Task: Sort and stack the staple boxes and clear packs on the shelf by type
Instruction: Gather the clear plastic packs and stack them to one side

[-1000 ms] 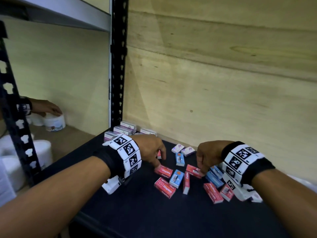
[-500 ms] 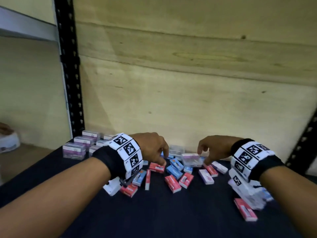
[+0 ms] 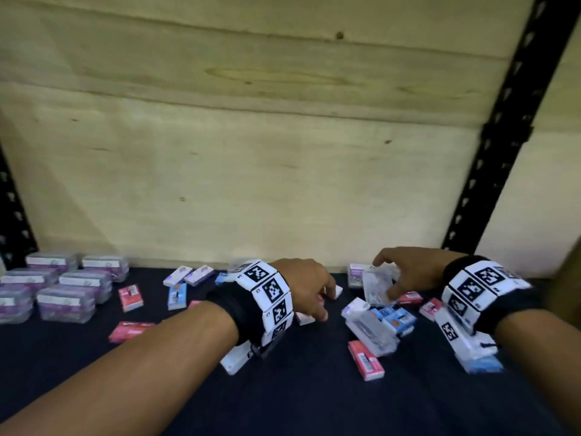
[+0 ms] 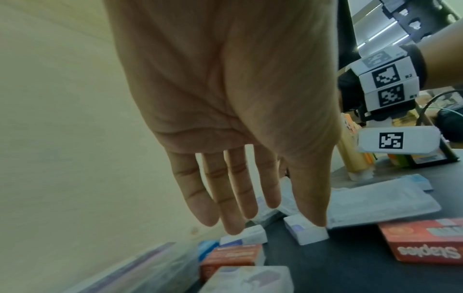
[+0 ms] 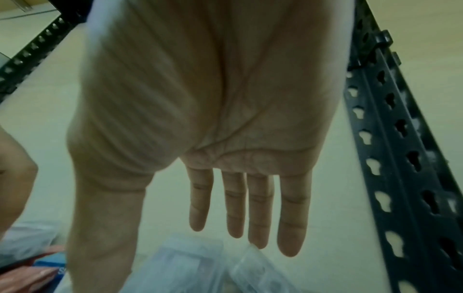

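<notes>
Stacks of clear packs (image 3: 66, 297) with purple labels stand at the shelf's back left. Red (image 3: 131, 298), blue (image 3: 177, 295) and white staple boxes (image 3: 201, 274) lie scattered across the middle. My left hand (image 3: 311, 287) hovers low over small white boxes (image 4: 305, 234), its fingers (image 4: 238, 198) nearly straight and the thumb tip touching one box. My right hand (image 3: 405, 272) reaches over a tilted clear pack (image 3: 375, 283) near the back wall. Its fingers (image 5: 250, 218) are straight above the clear pack (image 5: 190, 263). Another clear pack (image 3: 371, 328) lies beside blue boxes (image 3: 396, 319).
The shelf surface (image 3: 314, 398) is dark and ends at a plywood back wall (image 3: 283, 184). Black perforated uprights stand at the right (image 3: 503, 121) and far left (image 3: 12, 215). A red box (image 3: 366, 360) lies near the front. Bottles (image 4: 350, 154) stand beyond the right side.
The view has swung right, so the boxes and clear stacks now sit further left. My right hand has reached back over the tilted clear pack. My left hand shifted right over the white boxes.
</notes>
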A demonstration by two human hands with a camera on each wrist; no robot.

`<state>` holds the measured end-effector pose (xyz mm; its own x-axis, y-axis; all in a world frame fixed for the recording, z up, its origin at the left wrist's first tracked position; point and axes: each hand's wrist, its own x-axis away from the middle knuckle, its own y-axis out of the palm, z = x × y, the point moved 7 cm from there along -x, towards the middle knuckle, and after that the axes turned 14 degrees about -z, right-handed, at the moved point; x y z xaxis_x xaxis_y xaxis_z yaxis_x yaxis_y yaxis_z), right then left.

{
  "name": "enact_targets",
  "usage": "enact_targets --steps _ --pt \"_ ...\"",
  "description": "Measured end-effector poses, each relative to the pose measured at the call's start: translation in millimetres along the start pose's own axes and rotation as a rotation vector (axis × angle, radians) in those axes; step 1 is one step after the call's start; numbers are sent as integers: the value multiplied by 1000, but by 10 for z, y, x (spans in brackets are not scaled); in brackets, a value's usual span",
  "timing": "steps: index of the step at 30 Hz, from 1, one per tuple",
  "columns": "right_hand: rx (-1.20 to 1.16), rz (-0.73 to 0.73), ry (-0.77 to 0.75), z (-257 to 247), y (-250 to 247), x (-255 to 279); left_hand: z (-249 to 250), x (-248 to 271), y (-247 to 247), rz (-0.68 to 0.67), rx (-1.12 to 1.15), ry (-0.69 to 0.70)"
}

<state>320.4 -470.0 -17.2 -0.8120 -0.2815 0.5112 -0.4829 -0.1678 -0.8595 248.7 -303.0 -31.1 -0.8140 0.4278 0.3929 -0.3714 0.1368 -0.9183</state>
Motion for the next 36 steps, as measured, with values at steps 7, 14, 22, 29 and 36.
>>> enact_targets --steps 7,14,22,29,36 --pt "6 -4 -28 78 89 -113 -18 -271 -14 40 -74 -77" --pt "94 4 -13 40 124 -207 -577 -199 71 15 -38 -302" --pt "140 39 -9 -9 128 -218 -722 -109 95 -34 46 -298" --pt "81 44 -63 -68 116 -210 -719 -55 107 -15 75 -264" --pt "-23 45 -200 -78 55 -159 -683 41 77 -13 128 -203"
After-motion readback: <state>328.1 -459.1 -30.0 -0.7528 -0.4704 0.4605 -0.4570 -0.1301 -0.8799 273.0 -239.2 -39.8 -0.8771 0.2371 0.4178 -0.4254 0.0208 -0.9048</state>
